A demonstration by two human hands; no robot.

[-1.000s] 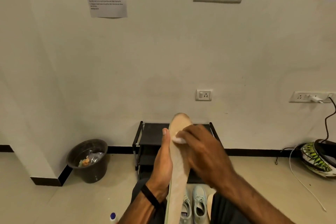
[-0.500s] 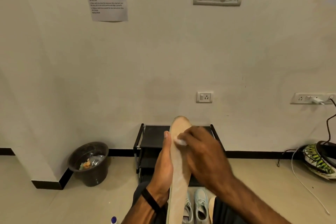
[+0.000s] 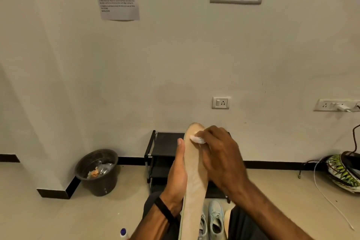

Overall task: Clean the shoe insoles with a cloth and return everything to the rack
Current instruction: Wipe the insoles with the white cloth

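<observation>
Insole [image 3: 194,177] stands upright, long axis vertical, gripped along its edge by left hand [image 3: 178,173], while right hand [image 3: 220,156] pinches cloth [image 3: 197,139] against its top end, the length below unwiped.

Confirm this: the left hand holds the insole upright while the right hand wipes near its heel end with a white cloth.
Not quite. In the head view the right hand presses the white cloth near the top, toe end of the insole, not the heel. The left hand does hold the insole upright.
</observation>
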